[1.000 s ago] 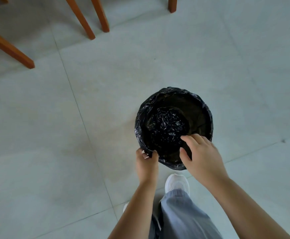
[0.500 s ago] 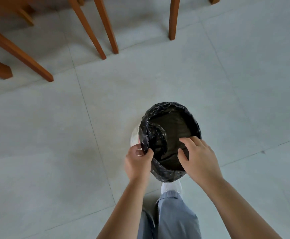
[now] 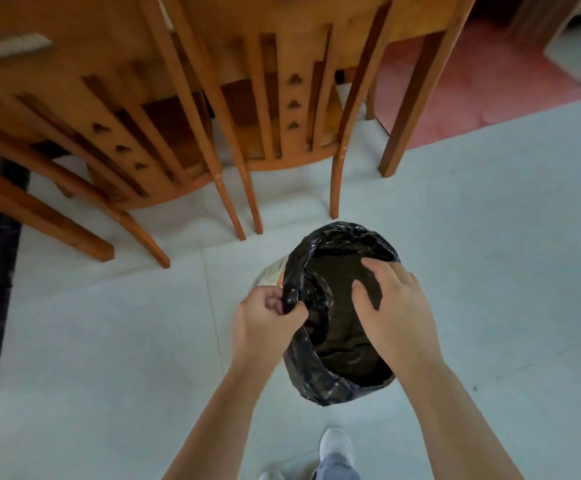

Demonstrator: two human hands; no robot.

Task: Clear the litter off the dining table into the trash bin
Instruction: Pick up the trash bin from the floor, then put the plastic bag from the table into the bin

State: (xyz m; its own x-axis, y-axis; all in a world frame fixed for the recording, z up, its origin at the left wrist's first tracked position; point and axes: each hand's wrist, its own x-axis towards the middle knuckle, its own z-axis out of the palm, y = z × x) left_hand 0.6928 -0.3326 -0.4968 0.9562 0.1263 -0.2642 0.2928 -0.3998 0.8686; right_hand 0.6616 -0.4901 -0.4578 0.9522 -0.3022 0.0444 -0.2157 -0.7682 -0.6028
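Observation:
A small trash bin (image 3: 337, 341) lined with a black plastic bag is lifted off the tiled floor and tilted, its open mouth facing me. My left hand (image 3: 265, 320) pinches the bag's folded edge at the bin's left rim. My right hand (image 3: 393, 306) grips the right rim, fingers curled over the edge into the bin and thumb inside against the liner. Only the crumpled black liner shows inside. A pale part of the bin's wall (image 3: 273, 275) shows behind the bag.
Two wooden dining chairs (image 3: 275, 109) stand pushed under a wooden table (image 3: 420, 15) just beyond the bin. A red mat (image 3: 472, 88) lies at the upper right. Pale floor tiles (image 3: 109, 341) spread around me, with my white shoe (image 3: 336, 441) below.
The bin has come up off the floor and tilted toward me in both hands. The view has swung up, so the chairs and table now fill the top.

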